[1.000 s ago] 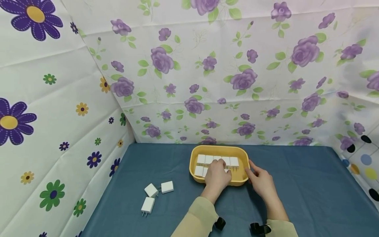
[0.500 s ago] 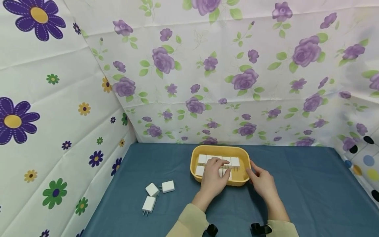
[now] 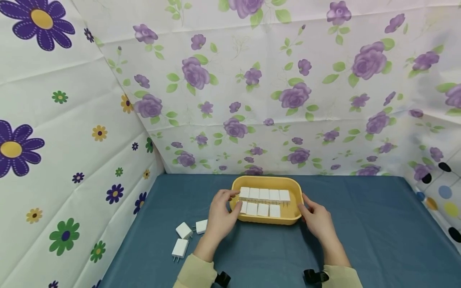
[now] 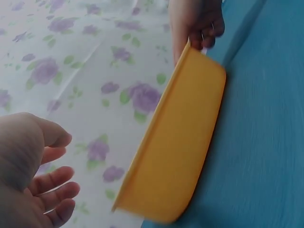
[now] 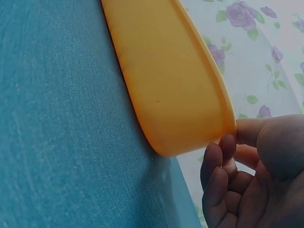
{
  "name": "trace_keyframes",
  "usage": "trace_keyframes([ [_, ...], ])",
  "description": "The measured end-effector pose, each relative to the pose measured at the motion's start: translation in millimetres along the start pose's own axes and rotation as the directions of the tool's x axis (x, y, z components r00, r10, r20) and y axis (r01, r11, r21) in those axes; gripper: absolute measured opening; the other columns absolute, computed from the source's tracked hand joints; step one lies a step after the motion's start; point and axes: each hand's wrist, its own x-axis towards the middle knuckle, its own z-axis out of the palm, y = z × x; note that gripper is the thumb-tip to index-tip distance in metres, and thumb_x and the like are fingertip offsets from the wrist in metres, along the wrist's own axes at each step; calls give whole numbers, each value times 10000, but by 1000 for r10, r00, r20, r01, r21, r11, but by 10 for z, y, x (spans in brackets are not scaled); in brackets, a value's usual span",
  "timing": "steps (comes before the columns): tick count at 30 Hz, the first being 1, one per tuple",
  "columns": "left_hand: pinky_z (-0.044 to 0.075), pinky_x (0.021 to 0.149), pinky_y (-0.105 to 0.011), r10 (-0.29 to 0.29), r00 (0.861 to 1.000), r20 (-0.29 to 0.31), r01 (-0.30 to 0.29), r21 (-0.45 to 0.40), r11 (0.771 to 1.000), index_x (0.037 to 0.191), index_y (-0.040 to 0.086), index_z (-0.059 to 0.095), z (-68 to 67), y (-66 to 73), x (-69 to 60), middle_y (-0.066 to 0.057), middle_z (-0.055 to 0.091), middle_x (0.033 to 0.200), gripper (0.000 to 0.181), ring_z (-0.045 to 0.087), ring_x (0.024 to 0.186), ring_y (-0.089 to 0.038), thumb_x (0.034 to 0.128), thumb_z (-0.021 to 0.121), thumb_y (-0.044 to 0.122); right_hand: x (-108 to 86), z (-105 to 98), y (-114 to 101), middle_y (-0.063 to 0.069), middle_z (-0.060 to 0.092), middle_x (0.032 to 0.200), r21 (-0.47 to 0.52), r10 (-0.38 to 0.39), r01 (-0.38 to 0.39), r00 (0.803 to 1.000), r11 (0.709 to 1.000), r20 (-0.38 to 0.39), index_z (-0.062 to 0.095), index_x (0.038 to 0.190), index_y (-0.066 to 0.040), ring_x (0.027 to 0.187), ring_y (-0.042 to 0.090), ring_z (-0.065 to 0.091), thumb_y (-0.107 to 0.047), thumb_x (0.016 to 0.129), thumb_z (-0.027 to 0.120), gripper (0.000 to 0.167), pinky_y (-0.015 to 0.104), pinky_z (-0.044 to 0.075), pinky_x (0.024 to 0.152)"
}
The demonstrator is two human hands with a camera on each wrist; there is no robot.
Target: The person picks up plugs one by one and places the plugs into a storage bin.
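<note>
A yellow plastic tray (image 3: 268,220) stands on the table with several white plug-in chargers (image 3: 264,195) in two rows, their prongs towards the gap between the rows. My right hand (image 3: 318,218) pinches the tray's right end at the rim, thumb and fingers on its wall (image 5: 175,85). At the left end is my left hand (image 3: 220,214), holding nothing; the left wrist view shows its fingers loosely bent and apart from the tray (image 4: 175,128). Three loose chargers lie left of it: one (image 3: 184,231), a second (image 3: 180,249) nearer me, and a third (image 3: 201,227) partly hidden by the hand.
A blue cloth (image 3: 360,224) covers the table. Floral curtains (image 3: 266,92) hang behind and at both sides, the back one rising just behind the tray. Black straps (image 3: 315,277) sit at both wrists.
My left hand has left the front row of chargers inside the tray and moved left to the tray's left end. The front row now shows. My right hand stays on the rim.
</note>
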Motion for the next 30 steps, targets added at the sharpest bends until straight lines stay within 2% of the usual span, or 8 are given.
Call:
trace_keyframes([
  [5,521,943,-514,-54,999,11,52,90,995,1301,99,747,-207,-159,-34,-66,677,1216,315,643,1108,-277,993,784,149,14,10,3,91,649,808,-3,-2,2,1000,1000,-3,391,1678,-182,660,249,551,-401,1125,566,620,372,445,605],
  [11,540,982,-522,-141,986,83,119,230,966,1347,111,732,-379,-334,-84,-87,682,1273,392,649,1196,-293,969,816,167,34,16,14,75,645,795,-3,0,0,1000,1000,-7,400,1675,-196,655,249,551,-407,1121,571,617,369,444,599],
  [14,532,1007,-536,-173,978,119,135,276,952,1346,100,737,-418,-410,-127,-97,679,1290,415,641,1233,-323,948,837,159,32,14,12,68,641,793,-4,4,-4,1000,1000,-8,401,1675,-194,661,250,553,-408,1119,574,620,368,442,600],
  [20,534,998,-541,-214,963,162,157,305,939,1326,97,751,-462,-490,-188,-117,687,1297,431,638,1224,-349,913,868,128,37,12,13,69,641,800,-7,9,-9,1000,1000,-7,398,1676,-189,664,252,553,-413,1119,572,626,372,442,600],
  [30,538,982,-548,-229,946,231,144,334,932,1298,63,753,-496,-524,-204,-128,705,1235,456,662,1169,-359,868,899,95,36,18,15,69,651,813,-5,21,-21,1000,1000,-11,399,1676,-193,678,242,572,-417,1117,576,628,371,455,605],
])
